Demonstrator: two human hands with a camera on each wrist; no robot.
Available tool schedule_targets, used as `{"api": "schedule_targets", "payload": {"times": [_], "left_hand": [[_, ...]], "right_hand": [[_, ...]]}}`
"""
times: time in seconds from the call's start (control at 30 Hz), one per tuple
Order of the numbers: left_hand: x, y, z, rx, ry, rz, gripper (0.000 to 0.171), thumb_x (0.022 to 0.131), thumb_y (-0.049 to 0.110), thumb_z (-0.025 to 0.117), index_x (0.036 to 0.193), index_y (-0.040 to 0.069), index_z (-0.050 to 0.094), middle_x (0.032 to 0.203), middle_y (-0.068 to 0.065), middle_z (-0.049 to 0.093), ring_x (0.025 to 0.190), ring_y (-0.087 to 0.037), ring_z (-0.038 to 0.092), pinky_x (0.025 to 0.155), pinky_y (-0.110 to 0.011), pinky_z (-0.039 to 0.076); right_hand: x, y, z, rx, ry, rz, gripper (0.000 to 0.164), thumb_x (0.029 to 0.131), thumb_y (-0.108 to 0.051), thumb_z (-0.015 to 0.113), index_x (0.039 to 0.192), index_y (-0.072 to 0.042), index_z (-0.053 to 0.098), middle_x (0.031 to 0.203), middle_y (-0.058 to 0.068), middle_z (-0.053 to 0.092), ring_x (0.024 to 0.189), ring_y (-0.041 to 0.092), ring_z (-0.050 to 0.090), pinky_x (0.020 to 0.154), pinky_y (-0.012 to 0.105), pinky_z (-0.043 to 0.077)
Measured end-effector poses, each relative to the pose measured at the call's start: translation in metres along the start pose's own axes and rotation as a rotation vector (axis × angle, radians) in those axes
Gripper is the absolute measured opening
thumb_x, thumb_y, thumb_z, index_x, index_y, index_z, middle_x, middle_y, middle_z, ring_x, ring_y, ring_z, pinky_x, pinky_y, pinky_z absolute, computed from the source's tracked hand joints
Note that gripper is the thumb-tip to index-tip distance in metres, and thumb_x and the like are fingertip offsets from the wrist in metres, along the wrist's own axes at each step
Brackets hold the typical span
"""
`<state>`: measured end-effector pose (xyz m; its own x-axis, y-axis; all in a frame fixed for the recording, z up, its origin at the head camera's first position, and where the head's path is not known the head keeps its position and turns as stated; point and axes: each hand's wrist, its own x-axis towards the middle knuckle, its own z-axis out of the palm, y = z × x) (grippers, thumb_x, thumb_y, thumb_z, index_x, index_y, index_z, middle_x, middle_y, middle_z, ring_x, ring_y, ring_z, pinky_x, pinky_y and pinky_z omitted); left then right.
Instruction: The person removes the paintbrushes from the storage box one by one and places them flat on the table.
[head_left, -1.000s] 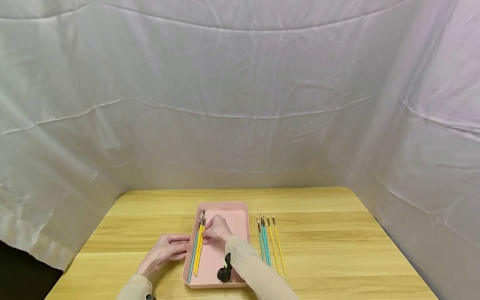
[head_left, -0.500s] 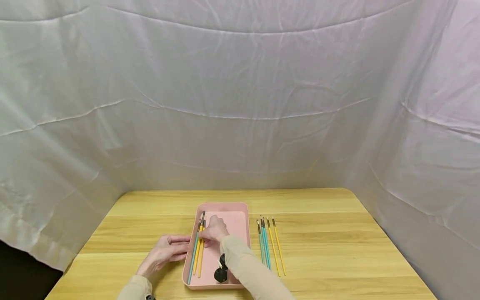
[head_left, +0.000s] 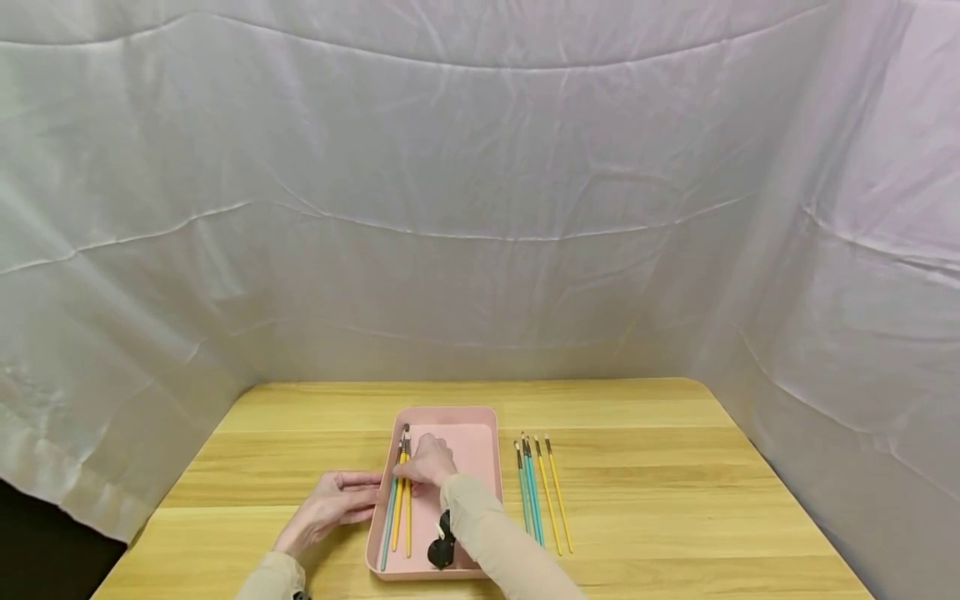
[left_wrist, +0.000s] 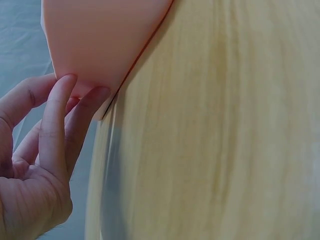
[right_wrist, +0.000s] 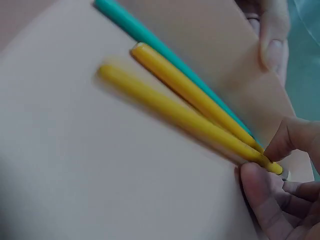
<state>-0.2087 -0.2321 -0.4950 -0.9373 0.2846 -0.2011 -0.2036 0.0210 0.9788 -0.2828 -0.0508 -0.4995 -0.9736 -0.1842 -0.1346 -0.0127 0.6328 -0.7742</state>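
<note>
The right hand [head_left: 431, 461] and its sleeve [head_left: 498, 533] cover part of the pink tray [head_left: 474, 450], and a black wrist device [head_left: 442, 542] hides a patch of its floor; the left wrist view shows only one corner of the tray, cut off by the top edge. In the right wrist view the held yellow brush [right_wrist: 165, 105] is blurred at its handle end, while its bristles cannot be made out past the fingers. The right hand pinches that brush between thumb and fingertips, inside the tray near the left wall; beside it lie a second yellow brush [right_wrist: 190, 92] and, nearest the wall, a teal brush [right_wrist: 170, 57]. The left hand [head_left: 326, 504] has its fingers extended, tips touching the tray's left wall from outside. Right of the tray, teal brushes [head_left: 531, 492] and two yellow brushes [head_left: 554, 492] lie on the wooden table [head_left: 660, 492], some lower teal ends hidden by the right sleeve
</note>
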Motion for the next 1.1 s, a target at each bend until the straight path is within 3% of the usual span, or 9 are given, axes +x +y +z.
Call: {"api": "schedule_targets", "payload": {"times": [0.1, 0.33, 0.57, 0.9, 1.1], "left_hand": [[0.0, -0.001, 0.0, 0.0, 0.002, 0.001, 0.054, 0.091, 0.001, 0.068, 0.136, -0.019, 0.046, 0.113, -0.018, 0.075, 0.089, -0.012, 0.074, 0.082, -0.025, 0.065], [0.0, -0.002, 0.0, -0.006, -0.001, 0.006, 0.054, 0.092, 0.001, 0.068, 0.137, -0.019, 0.045, 0.112, -0.016, 0.076, 0.088, -0.01, 0.074, 0.081, -0.024, 0.065], [0.001, -0.003, 0.0, -0.01, 0.0, 0.009, 0.053, 0.092, 0.001, 0.068, 0.136, -0.019, 0.046, 0.11, -0.013, 0.077, 0.087, -0.01, 0.074, 0.079, -0.023, 0.065], [0.001, -0.003, 0.0, -0.012, 0.004, 0.001, 0.054, 0.09, 0.0, 0.069, 0.136, -0.019, 0.047, 0.11, -0.015, 0.077, 0.087, -0.011, 0.074, 0.08, -0.025, 0.065], [0.001, -0.003, 0.0, -0.018, -0.006, 0.002, 0.055, 0.091, 0.0, 0.068, 0.137, -0.019, 0.045, 0.111, -0.015, 0.076, 0.088, -0.011, 0.074, 0.081, -0.024, 0.065]], "right_hand": [[-0.001, 0.002, -0.003, 0.072, -0.021, -0.003, 0.032, 0.079, -0.014, 0.081, 0.056, -0.008, 0.059, 0.042, 0.002, 0.056, 0.031, 0.008, 0.049, 0.032, 0.02, 0.048], [-0.005, 0.005, -0.012, 0.227, -0.1, 0.003, 0.022, 0.083, -0.005, 0.075, 0.065, -0.005, 0.062, 0.056, 0.012, 0.067, 0.037, 0.009, 0.056, 0.043, 0.025, 0.059], [-0.008, 0.005, -0.02, 0.305, -0.155, -0.004, 0.01, 0.082, 0.005, 0.068, 0.072, 0.002, 0.067, 0.066, 0.022, 0.072, 0.042, 0.01, 0.057, 0.046, 0.025, 0.06], [-0.011, 0.009, -0.026, 0.449, -0.209, 0.001, 0.006, 0.081, 0.009, 0.066, 0.086, 0.006, 0.066, 0.068, 0.017, 0.071, 0.048, 0.011, 0.061, 0.052, 0.027, 0.064], [-0.014, 0.009, -0.037, 0.457, -0.252, -0.004, 0.008, 0.084, 0.006, 0.068, 0.09, 0.004, 0.064, 0.072, 0.019, 0.072, 0.05, 0.011, 0.062, 0.051, 0.024, 0.062]]}}
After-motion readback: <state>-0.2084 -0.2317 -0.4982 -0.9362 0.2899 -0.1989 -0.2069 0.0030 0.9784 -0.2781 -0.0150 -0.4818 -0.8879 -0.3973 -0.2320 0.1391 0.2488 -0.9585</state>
